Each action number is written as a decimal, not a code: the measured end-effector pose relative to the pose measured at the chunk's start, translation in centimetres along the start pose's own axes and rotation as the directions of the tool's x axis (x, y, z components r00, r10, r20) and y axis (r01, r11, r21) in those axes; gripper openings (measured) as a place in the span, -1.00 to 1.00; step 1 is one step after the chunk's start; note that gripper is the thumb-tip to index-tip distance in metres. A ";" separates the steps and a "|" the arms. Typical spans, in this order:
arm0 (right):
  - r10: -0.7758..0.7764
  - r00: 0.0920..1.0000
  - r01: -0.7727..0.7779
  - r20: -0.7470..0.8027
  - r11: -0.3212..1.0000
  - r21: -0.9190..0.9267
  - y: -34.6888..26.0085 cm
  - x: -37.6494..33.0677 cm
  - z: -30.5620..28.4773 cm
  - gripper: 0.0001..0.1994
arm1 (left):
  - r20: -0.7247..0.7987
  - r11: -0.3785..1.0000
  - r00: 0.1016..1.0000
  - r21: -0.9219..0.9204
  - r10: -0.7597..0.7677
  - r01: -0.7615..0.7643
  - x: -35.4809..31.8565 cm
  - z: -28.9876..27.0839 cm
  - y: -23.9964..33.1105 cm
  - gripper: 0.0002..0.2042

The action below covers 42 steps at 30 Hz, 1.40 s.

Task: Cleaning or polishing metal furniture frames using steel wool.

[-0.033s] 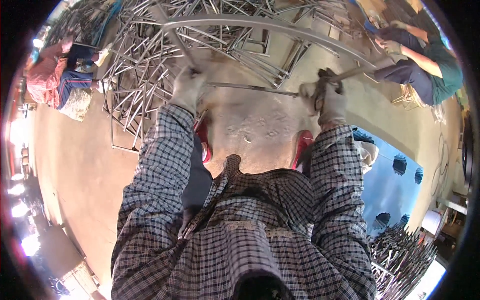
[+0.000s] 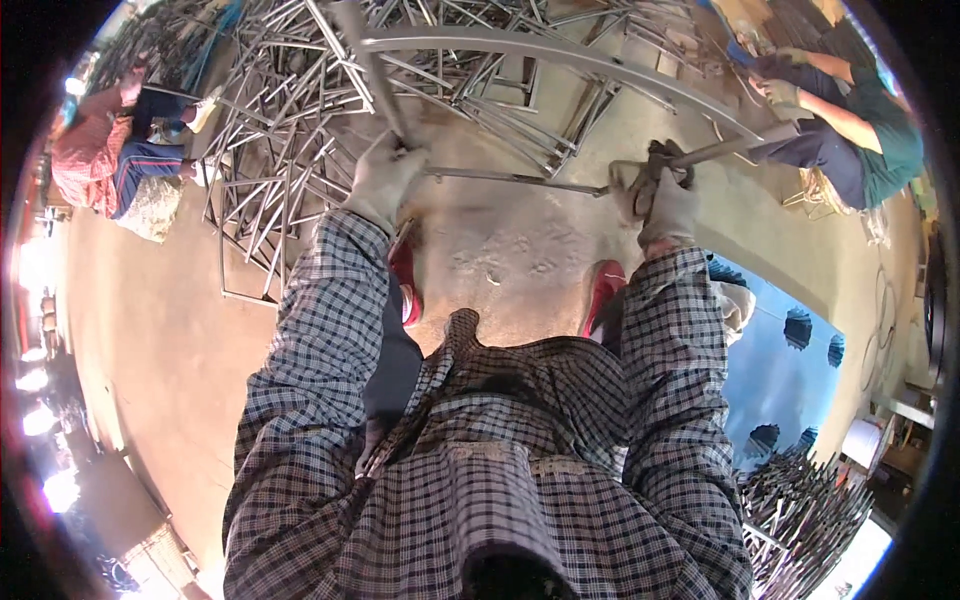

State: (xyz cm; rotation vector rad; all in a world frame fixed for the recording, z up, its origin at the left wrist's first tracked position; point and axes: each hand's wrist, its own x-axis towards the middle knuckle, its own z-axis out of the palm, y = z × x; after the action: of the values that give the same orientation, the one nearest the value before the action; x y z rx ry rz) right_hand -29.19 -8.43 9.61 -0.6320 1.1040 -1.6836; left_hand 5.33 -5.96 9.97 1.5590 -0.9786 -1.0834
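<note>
I stand over a large bent metal tube frame [image 2: 560, 55] on the concrete floor. My left hand [image 2: 385, 180], in a grey work glove, is closed around a straight tube [image 2: 365, 70] that runs up and away from me. My right hand [image 2: 668, 205], also gloved, grips the end of another tube [image 2: 725, 150] that leads off to the right. A thin rod [image 2: 510, 180] spans the gap between both hands. The curved top tube arcs from above my left hand over to the right. My red shoes [image 2: 403, 280] show below the hands.
A tangled pile of welded metal frames [image 2: 290, 130] fills the floor ahead and to the left. One person [image 2: 110, 160] sits at the left, another in green [image 2: 860, 130] at the upper right. A blue sheet with holes [image 2: 790, 370] and a bundle of rods [image 2: 800, 510] lie to my right.
</note>
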 end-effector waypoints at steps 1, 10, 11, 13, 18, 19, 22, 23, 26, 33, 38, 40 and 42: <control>0.035 0.999 -0.034 0.007 0.991 -0.130 -1.0 -0.3 0.2 -0.70 | 0.042 1.000 0.999 0.028 -0.006 0.005 -0.7 0.6 0.3 -0.62; 0.052 0.984 0.001 0.172 0.956 -0.294 0.4 -0.2 0.2 -0.68 | -0.002 0.998 0.999 0.036 -0.046 0.046 -0.7 -0.2 1.4 -0.65; 0.014 0.997 0.002 0.077 0.979 -0.206 0.2 0.2 -0.2 -0.69 | 0.112 0.999 0.993 -0.022 0.045 -0.043 -0.8 0.2 0.9 -0.67; -0.016 1.000 0.013 -0.019 0.993 -0.119 0.3 0.2 -0.7 -0.71 | 0.024 1.000 0.999 0.004 -0.024 0.024 -0.9 0.1 0.3 -0.67; 0.012 0.932 0.184 0.362 0.845 -0.503 1.6 -0.6 -0.4 -0.69 | -0.190 0.941 0.934 -0.215 -0.304 0.262 0.0 -1.2 1.6 -0.69; -0.017 0.979 0.088 0.201 0.933 -0.349 1.5 -0.3 -0.7 -0.69 | -0.091 0.989 0.986 -0.066 -0.139 0.133 0.4 -1.4 0.5 -0.71; 0.086 0.987 -0.103 -0.137 0.988 -0.119 -0.9 -0.7 0.6 -0.72 | 0.163 0.993 0.986 -0.105 -0.041 0.058 -1.1 0.4 -0.6 -0.74; 0.049 0.995 -0.064 -0.088 0.981 -0.183 -1.1 -0.3 0.2 -0.72 | 0.129 0.992 0.990 -0.110 -0.048 0.063 -1.9 1.0 0.4 -0.76; 0.007 0.967 0.074 0.255 0.948 -0.311 -0.3 -1.1 0.2 -0.71 | -0.157 0.961 0.948 -0.076 -0.276 0.267 0.0 -0.2 0.3 -0.77; 0.000 0.999 0.003 0.032 0.995 -0.103 0.1 0.4 -0.3 -0.69 | 0.060 0.978 0.992 -0.172 -0.107 0.116 -0.1 -0.1 -1.0 -0.68; 0.057 0.940 0.125 0.337 0.860 -0.495 0.5 -0.7 -0.5 -0.69 | -0.090 0.913 0.958 -0.339 -0.273 0.228 0.8 -2.1 -0.8 -0.67; 0.086 0.933 0.090 0.349 0.884 -0.459 1.4 -0.8 -1.1 -0.70 | -0.168 0.853 0.910 -0.444 -0.379 0.274 0.9 -1.9 -0.1 -0.69; 0.111 0.985 -0.066 0.132 0.949 -0.308 -0.9 -1.5 0.9 -0.71 | -0.044 0.955 0.994 -0.284 -0.098 0.081 0.2 -1.3 0.2 -0.72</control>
State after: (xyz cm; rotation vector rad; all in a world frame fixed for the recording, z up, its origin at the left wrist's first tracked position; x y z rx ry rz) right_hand -28.30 -7.34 10.97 -0.8736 1.2741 -1.3773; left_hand 6.60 -5.91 10.33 1.4021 -0.6860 -1.1788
